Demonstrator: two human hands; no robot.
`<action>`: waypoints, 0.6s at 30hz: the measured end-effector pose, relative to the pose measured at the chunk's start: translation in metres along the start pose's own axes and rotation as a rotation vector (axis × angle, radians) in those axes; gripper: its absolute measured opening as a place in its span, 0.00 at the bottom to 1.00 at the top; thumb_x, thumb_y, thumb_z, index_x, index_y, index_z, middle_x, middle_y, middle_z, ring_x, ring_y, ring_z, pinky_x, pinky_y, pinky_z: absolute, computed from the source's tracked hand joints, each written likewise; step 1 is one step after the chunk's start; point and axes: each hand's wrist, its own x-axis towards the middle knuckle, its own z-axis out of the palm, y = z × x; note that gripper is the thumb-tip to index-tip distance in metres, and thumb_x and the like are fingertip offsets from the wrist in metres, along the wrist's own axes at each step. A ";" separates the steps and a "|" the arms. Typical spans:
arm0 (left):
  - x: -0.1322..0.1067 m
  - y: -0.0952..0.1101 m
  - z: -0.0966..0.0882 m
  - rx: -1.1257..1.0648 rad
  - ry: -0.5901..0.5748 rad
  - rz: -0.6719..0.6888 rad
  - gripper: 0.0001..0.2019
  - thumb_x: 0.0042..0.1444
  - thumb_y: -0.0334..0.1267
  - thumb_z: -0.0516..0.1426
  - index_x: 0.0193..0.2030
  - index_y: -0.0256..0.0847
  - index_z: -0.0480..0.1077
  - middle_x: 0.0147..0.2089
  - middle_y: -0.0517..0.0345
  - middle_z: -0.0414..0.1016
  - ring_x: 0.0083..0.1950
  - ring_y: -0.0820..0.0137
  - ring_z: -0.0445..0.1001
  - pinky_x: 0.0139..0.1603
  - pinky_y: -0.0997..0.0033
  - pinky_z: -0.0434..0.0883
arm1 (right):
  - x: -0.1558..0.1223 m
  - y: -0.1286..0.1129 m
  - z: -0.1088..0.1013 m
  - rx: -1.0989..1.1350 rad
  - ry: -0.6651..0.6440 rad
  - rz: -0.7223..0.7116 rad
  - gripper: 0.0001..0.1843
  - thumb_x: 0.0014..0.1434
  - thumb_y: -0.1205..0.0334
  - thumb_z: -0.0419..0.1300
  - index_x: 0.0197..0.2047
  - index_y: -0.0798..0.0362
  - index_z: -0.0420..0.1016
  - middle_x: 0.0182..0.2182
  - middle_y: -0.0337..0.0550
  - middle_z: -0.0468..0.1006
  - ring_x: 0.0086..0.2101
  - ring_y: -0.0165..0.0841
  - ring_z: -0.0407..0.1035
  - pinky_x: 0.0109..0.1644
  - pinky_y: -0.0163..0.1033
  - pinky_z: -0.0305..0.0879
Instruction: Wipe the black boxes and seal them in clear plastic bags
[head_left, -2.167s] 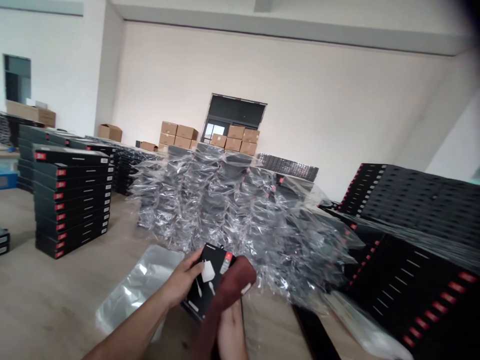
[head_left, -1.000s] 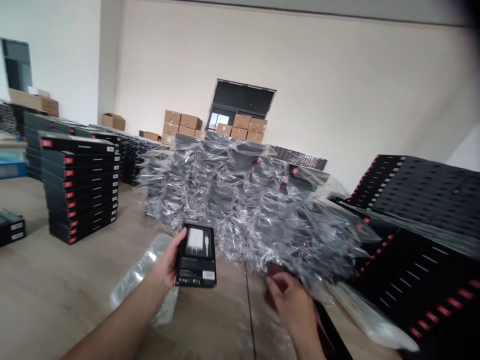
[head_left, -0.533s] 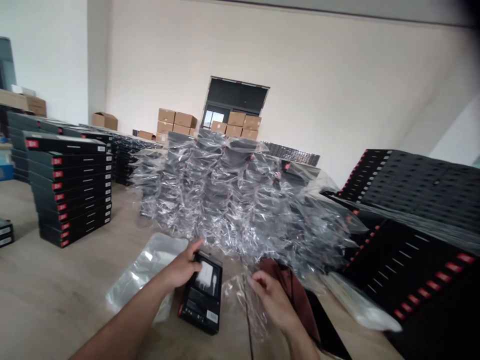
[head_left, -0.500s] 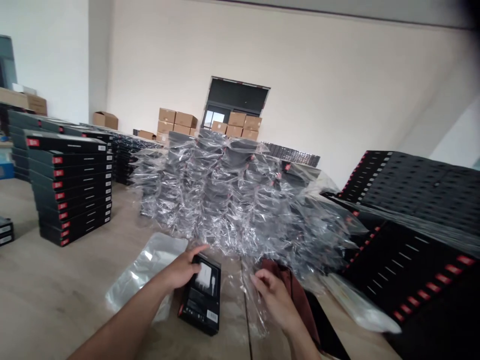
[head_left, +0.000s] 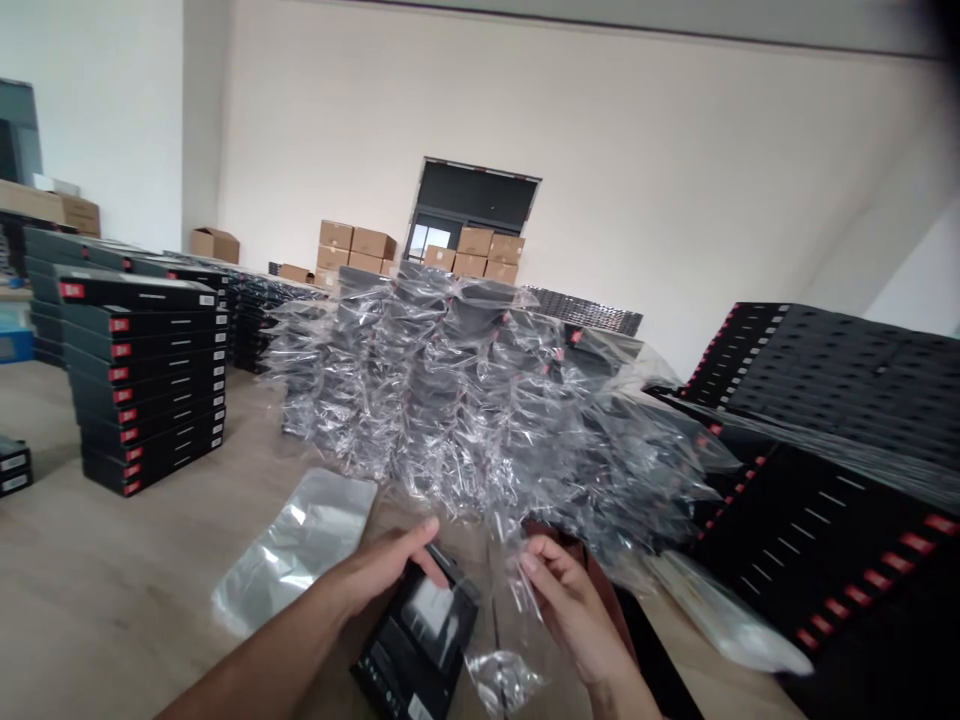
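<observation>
Black box [head_left: 417, 648], pale panel on front, crinkled clear bag [head_left: 505, 678]

At six o'clock, the small black cardboard box [head_left: 420, 640] shows a smooth face with a sheen. Just right of it, the thin clear plastic bag [head_left: 504, 678] is crinkled and shiny. At twelve o'clock, the heap of plastic-wrapped black packs [head_left: 465, 400] is all glare. At eight o'clock, the pale wooden tabletop [head_left: 112, 580] is matt and smooth.

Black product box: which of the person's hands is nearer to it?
Left. The left hand grips the black product box; the right hand, apart to its right, pinches a clear bag.
</observation>
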 end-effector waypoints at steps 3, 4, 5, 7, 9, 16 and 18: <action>-0.005 0.005 0.009 0.180 -0.171 0.143 0.23 0.52 0.59 0.56 0.30 0.40 0.81 0.41 0.53 0.79 0.48 0.60 0.73 0.51 0.68 0.64 | 0.004 0.004 0.007 -0.223 -0.016 -0.038 0.19 0.52 0.44 0.63 0.26 0.51 0.65 0.21 0.32 0.65 0.23 0.27 0.57 0.28 0.33 0.55; -0.007 0.006 0.011 0.225 -0.221 0.161 0.18 0.49 0.56 0.61 0.30 0.42 0.81 0.41 0.55 0.79 0.50 0.59 0.71 0.53 0.69 0.63 | 0.006 0.006 0.010 -0.294 0.000 -0.069 0.19 0.52 0.45 0.63 0.25 0.52 0.66 0.21 0.33 0.65 0.23 0.28 0.58 0.28 0.33 0.56; -0.008 0.007 0.012 0.252 -0.257 0.163 0.15 0.46 0.53 0.63 0.30 0.43 0.81 0.42 0.57 0.79 0.52 0.59 0.71 0.53 0.69 0.62 | 0.008 0.008 0.013 -0.350 0.019 -0.101 0.19 0.52 0.45 0.62 0.25 0.52 0.67 0.21 0.33 0.66 0.24 0.28 0.59 0.29 0.33 0.56; -0.010 0.010 0.014 0.266 -0.257 0.143 0.15 0.48 0.53 0.62 0.29 0.44 0.81 0.42 0.58 0.79 0.50 0.59 0.72 0.52 0.70 0.63 | 0.011 0.012 0.019 -0.426 0.050 -0.156 0.19 0.53 0.45 0.61 0.25 0.53 0.68 0.21 0.34 0.67 0.25 0.29 0.61 0.30 0.33 0.58; -0.013 0.013 0.015 0.243 -0.208 0.099 0.24 0.56 0.58 0.53 0.28 0.42 0.81 0.39 0.54 0.79 0.44 0.60 0.73 0.50 0.68 0.65 | 0.012 0.016 0.024 -0.486 0.083 -0.206 0.18 0.54 0.46 0.60 0.25 0.53 0.69 0.21 0.35 0.69 0.25 0.30 0.62 0.29 0.34 0.59; -0.009 0.006 0.019 0.178 -0.195 0.045 0.10 0.42 0.44 0.64 0.26 0.40 0.79 0.28 0.58 0.76 0.30 0.67 0.70 0.33 0.72 0.62 | 0.011 0.022 0.037 -0.724 0.211 -0.316 0.16 0.59 0.49 0.55 0.27 0.51 0.71 0.22 0.37 0.74 0.24 0.32 0.67 0.32 0.35 0.61; -0.004 0.000 0.018 0.211 -0.175 0.008 0.09 0.39 0.42 0.65 0.25 0.39 0.79 0.24 0.62 0.74 0.26 0.71 0.66 0.29 0.74 0.59 | 0.011 0.021 0.037 -0.748 0.262 -0.332 0.16 0.59 0.48 0.54 0.29 0.50 0.71 0.24 0.39 0.76 0.26 0.33 0.69 0.34 0.37 0.62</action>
